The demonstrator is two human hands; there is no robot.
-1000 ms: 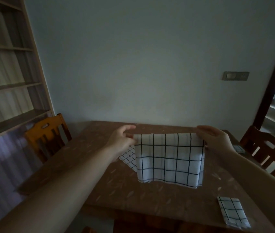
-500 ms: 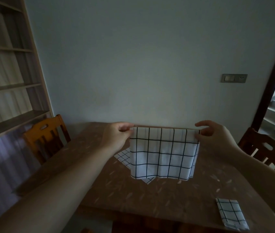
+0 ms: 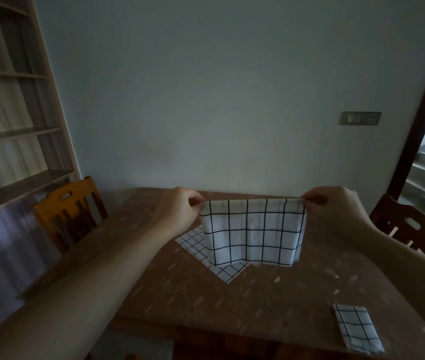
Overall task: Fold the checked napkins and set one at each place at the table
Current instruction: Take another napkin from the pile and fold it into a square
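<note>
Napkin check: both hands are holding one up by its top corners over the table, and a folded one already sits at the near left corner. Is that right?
Not quite. The head view shows the folded napkin at the near right corner of the table, not the left. The rest stands: the left hand and right hand pinch the top corners of the held napkin.

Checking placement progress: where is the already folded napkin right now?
In the head view, the folded napkin lies at the table's near right corner, below the right hand.

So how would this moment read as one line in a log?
step: folding | left hand: pinches held napkin top corner | right hand: pinches other corner | folded napkin: near table edge
</note>
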